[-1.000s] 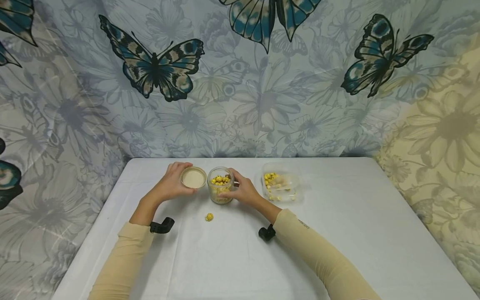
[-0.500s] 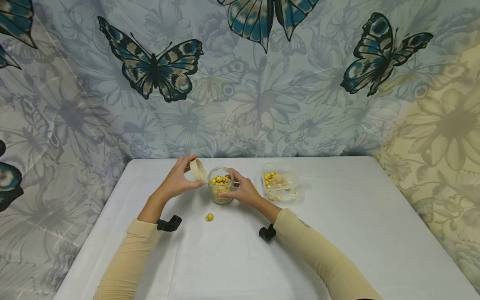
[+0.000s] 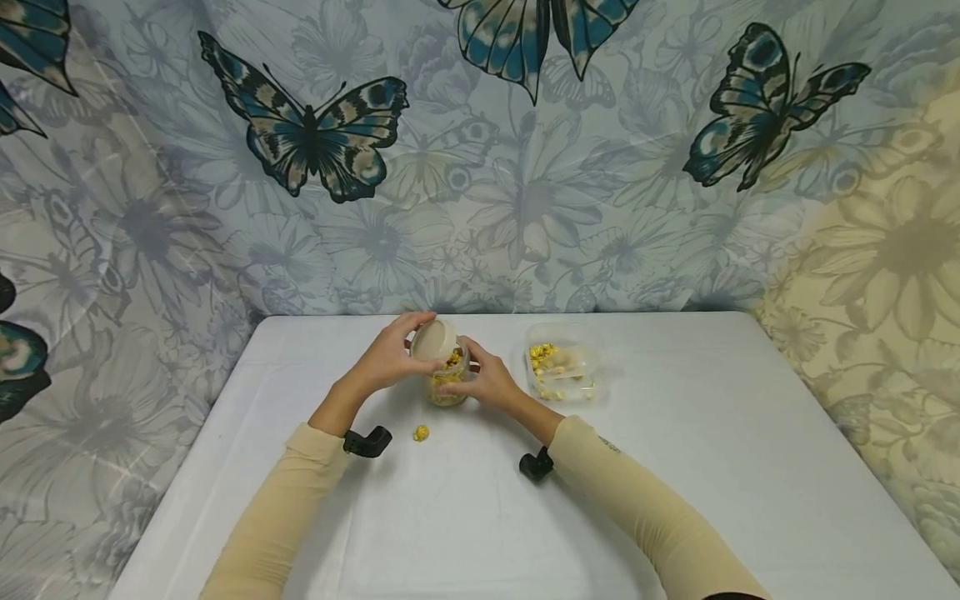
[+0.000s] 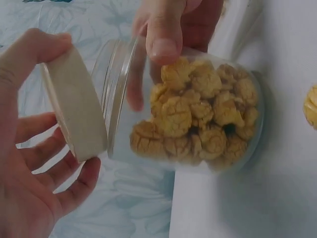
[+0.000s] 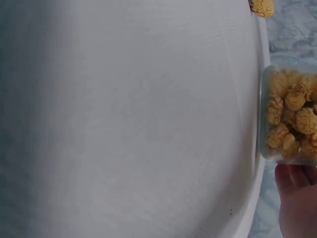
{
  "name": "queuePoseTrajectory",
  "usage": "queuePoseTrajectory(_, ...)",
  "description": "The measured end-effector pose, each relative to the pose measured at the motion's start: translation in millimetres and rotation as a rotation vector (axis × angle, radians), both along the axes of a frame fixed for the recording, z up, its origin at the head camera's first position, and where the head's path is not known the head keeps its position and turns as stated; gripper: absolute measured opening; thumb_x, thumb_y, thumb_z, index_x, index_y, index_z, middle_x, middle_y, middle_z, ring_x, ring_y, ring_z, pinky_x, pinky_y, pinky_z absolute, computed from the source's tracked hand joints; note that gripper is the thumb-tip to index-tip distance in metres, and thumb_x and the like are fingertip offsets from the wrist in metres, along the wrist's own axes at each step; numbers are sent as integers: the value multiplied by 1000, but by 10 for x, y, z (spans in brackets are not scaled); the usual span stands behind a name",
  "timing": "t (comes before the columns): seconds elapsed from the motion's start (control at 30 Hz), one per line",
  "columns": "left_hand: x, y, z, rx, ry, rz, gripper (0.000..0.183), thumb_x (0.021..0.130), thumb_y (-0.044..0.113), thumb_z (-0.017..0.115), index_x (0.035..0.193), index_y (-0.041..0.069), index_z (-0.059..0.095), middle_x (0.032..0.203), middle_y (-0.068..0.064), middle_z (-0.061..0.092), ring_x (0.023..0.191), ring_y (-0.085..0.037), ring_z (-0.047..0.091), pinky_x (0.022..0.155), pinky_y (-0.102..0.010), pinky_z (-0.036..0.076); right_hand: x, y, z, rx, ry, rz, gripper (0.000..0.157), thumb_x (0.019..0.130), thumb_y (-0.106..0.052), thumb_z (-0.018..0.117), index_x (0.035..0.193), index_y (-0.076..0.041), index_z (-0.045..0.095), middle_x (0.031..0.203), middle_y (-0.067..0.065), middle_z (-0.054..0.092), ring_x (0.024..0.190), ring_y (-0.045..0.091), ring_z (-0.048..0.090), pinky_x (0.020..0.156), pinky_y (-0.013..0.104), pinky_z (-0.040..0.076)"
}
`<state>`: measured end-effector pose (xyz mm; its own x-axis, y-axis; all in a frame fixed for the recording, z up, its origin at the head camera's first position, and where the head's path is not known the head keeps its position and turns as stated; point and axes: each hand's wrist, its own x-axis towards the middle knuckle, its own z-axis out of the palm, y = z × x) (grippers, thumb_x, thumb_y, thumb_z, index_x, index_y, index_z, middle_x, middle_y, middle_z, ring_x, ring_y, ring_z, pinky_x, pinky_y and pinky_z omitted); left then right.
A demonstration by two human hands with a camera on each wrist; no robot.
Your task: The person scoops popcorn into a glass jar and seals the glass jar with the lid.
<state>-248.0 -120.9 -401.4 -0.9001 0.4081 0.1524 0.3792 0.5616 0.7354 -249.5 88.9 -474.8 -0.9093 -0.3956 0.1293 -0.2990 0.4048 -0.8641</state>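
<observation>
Between thumb and fingers, my left hand [image 3: 392, 357] grips a cream-coloured jar lid [image 3: 434, 341]. In the left wrist view the lid [image 4: 77, 104] leans at the mouth of a clear glass jar [image 4: 198, 114], one edge right at the rim. Golden popcorn [image 4: 198, 106] fills much of the jar, which stands upright on the table. My right hand [image 3: 491, 379] holds the jar [image 3: 444, 394] from its right side, thumb in front and fingers behind. At the right wrist view's edge, the right hand [image 5: 299, 203] is partly cut off beside the jar.
A single popcorn piece [image 3: 421, 433] lies on the white tablecloth [image 3: 465, 517] in front of the jar. To the right of the jar stands a clear plastic container [image 3: 562, 367] with some popcorn in it. A butterfly-patterned backdrop [image 3: 525, 208] rises behind the table.
My left hand has moved right with the lid, turning it from underside facing the camera to tilted over the jar's mouth. The right hand and jar have stayed nearly still.
</observation>
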Motion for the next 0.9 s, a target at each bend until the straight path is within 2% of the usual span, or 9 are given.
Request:
queuePoseTrajectory(0.13, -18, 51, 24, -105, 39, 3, 83, 75, 40, 81, 145, 11, 47, 145, -14, 48, 131, -37, 46, 101, -57, 45, -17, -9, 11, 28, -5, -5, 81, 78, -24, 83, 146, -8, 43, 139, 10, 56, 126, 26, 55, 103, 43, 49)
queuePoseTrajectory(0.23, -40, 71, 41, -151, 39, 11, 83, 74, 43, 80, 145, 12, 48, 146, -13, 48, 132, -37, 44, 101, -58, 44, -39, -6, 20, 33, -12, 3, 80, 77, -23, 83, 146, -9, 43, 138, 9, 57, 126, 25, 55, 103, 43, 49)
queuePoseTrajectory(0.47, -94, 140, 87, -279, 15, -23, 84, 73, 46, 78, 144, 11, 50, 144, -10, 49, 128, -33, 44, 96, -50, 48, -31, -6, 29, 18, -36, 15, 79, 80, -23, 81, 147, -10, 42, 141, 9, 54, 127, 25, 53, 104, 43, 48)
queuePoseTrajectory(0.67, -104, 208, 136, -411, 41, -59, 84, 74, 48, 77, 144, 11, 49, 141, -9, 51, 123, -29, 45, 90, -43, 50, -12, 0, 37, 3, -79, 10, 83, 80, -24, 81, 149, -11, 38, 144, 9, 51, 130, 26, 51, 106, 41, 47)
queuePoseTrajectory(0.8, -99, 248, 183, -454, 72, -70, 82, 74, 47, 78, 143, 11, 51, 139, -10, 53, 118, -29, 46, 87, -42, 50, -7, 3, 47, -1, -80, -10, 81, 79, -22, 82, 148, -11, 41, 142, 9, 53, 129, 26, 52, 106, 42, 47)
queuePoseTrajectory(0.9, -73, 265, 209, -473, 76, -53, 80, 74, 48, 78, 141, 10, 53, 136, -10, 54, 118, -28, 47, 86, -42, 50, -3, -2, 32, 8, -84, -4, 79, 79, -23, 82, 147, -11, 42, 141, 8, 54, 128, 25, 53, 105, 42, 47)
